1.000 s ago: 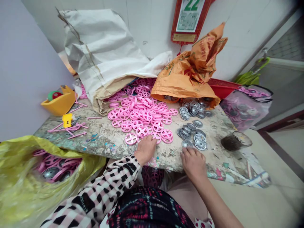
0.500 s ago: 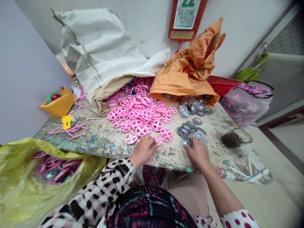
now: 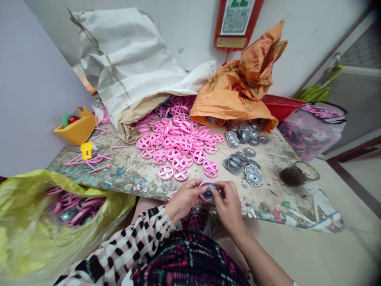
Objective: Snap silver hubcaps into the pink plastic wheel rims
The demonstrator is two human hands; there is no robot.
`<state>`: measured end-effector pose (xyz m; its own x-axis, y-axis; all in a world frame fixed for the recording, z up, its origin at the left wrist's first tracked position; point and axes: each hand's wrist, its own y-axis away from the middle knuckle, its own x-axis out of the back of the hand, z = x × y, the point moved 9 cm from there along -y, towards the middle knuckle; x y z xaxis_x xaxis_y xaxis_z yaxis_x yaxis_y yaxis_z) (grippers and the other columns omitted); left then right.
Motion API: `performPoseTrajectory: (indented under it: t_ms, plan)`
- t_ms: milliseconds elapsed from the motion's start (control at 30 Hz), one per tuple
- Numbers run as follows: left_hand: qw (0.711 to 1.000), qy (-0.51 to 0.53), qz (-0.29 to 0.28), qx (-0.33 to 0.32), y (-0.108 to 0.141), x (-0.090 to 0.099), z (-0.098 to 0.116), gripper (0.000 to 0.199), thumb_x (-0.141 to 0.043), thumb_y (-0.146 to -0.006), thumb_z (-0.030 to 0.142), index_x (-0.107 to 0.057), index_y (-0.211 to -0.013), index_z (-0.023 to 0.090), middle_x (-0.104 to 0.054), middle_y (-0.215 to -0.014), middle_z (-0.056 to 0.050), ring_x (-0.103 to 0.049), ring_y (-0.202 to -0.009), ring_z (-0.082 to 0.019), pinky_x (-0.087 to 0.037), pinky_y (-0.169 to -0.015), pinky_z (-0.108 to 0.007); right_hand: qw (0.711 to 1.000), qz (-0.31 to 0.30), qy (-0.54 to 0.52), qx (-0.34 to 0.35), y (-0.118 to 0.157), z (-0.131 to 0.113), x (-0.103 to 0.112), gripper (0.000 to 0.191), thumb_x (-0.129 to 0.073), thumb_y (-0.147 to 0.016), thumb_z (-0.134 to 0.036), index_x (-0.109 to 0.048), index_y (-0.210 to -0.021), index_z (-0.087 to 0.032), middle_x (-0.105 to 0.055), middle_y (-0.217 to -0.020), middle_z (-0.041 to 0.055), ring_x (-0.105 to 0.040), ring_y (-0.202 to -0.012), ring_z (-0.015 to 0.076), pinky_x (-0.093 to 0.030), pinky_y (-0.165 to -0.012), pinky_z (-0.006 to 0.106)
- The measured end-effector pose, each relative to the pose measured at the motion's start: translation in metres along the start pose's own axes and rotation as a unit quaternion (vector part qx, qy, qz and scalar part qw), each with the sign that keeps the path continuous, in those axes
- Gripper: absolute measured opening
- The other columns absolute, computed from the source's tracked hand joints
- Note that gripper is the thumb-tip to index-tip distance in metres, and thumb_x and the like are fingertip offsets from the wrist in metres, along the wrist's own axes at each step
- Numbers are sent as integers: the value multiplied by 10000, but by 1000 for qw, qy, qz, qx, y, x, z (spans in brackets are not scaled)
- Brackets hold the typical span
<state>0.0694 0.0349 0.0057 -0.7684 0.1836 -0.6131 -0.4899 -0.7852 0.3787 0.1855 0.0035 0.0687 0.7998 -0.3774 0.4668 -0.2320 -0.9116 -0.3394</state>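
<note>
My left hand [image 3: 187, 197] grips the edge of a pink plastic wheel [image 3: 202, 184] over the table's front edge. From the other side, my right hand [image 3: 228, 202] holds a grey hubcap disc [image 3: 210, 192] against that wheel, its thumb on the disc's face. Disc and wheel overlap, and I cannot tell whether they are joined. Just beyond my hands lies a heap of pink spoked wheels [image 3: 181, 143], spilling from a white sack [image 3: 131, 59]. Grey discs [image 3: 254, 178] lie to the right, in front of an orange sack [image 3: 229, 101].
A dark-filled glass [image 3: 297, 173] stands near the table's right edge. Pink sticks [image 3: 99, 167] and a yellow scoop-like container [image 3: 77, 129] are at the left. A yellow bag [image 3: 26, 222] of wheels hangs low left; a clear bag [image 3: 312, 133] sits right.
Both hands have come together at the front edge. The left brought a pink wheel from the heap, the right a grey disc from the right-hand pile. The view shifted slightly.
</note>
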Motion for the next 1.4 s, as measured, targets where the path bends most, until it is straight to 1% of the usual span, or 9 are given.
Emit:
performPoseTrajectory:
  t_ms: [267, 567, 667, 767, 867, 967, 1167, 1267, 1400]
  plan:
    - [995, -87, 48, -26, 5, 7, 0, 410, -810, -570, 353, -560, -818, 142, -617, -664, 10, -589, -532, -122, -502, -513, -245, 981, -154, -76, -92, 4, 30, -24, 289, -527, -848, -393, -551, -1051, -189, -600, -864, 27, -547, -732, 165, -437, -679, 281]
    - [960, -276, 39, -18, 0, 22, -6, 269, -706, -643, 352, -582, -773, 152, -570, -610, 25, -518, -501, -112, -420, -467, -227, 971, -160, -109, -143, 23, 47, -38, 207, -538, -795, -374, -555, -891, -192, -564, -696, -11, -519, -632, 155, -428, -601, 256]
    - [873, -477, 61, -84, 3, 35, 21, 191, -606, -759, 296, -645, -888, 161, -594, -648, 11, -545, -577, -135, -431, -559, -253, 963, -244, -49, -106, 44, 45, -50, 181, -529, -806, -323, -608, -914, -201, -620, -763, 16, -572, -710, 190, -469, -676, 305]
    - [715, -656, 142, -195, 13, 42, 62, 213, -509, -834, 202, -650, -992, 182, -634, -877, -45, -586, -829, -183, -443, -748, -297, 965, -260, 8, -22, 59, 28, -51, 271, -508, -842, -297, -631, -1072, -226, -657, -999, 71, -606, -920, 247, -481, -828, 385]
    - [553, -787, 188, -198, 14, 47, 79, 231, -489, -854, 188, -637, -1031, 173, -578, -980, -97, -554, -923, -229, -426, -779, -332, 967, -244, 64, 39, 57, 16, -41, 328, -423, -916, -322, -612, -1164, -219, -642, -1037, 90, -611, -953, 237, -488, -842, 371]
    - [479, -843, 171, -174, 7, 48, 77, 200, -458, -887, 225, -643, -933, 164, -553, -941, -107, -535, -906, -242, -418, -755, -342, 974, -183, 128, 46, 28, 29, -11, 343, -378, -945, -356, -643, -1090, -194, -648, -965, 80, -614, -889, 208, -484, -808, 329]
    - [528, -815, 87, -223, 9, 26, 60, 186, -475, -883, 244, -648, -846, 187, -541, -907, -75, -519, -878, -214, -412, -763, -327, 934, 68, 342, -82, -41, 104, 95, 474, -468, -854, -400, -572, -1199, -91, -577, -1088, 185, -524, -1031, 305, -413, -888, 421]
    - [583, -775, 69, -235, 10, 20, 54, 164, -497, -868, 258, -645, -861, 188, -528, -906, -63, -528, -866, -204, -422, -760, -320, 906, 63, 395, -140, -51, 133, 110, 547, -489, -835, -420, -527, -1249, -66, -558, -1088, 213, -499, -1048, 329, -390, -871, 420]
    - [630, -742, 110, -202, 1, 28, 55, 330, -566, -802, 236, -560, -1126, 176, -520, -1061, -87, -533, -974, -234, -430, -826, -351, 926, 76, 328, -170, -47, 146, 113, 523, -511, -788, -446, -570, -1174, -98, -591, -976, 154, -539, -884, 283, -402, -746, 360]
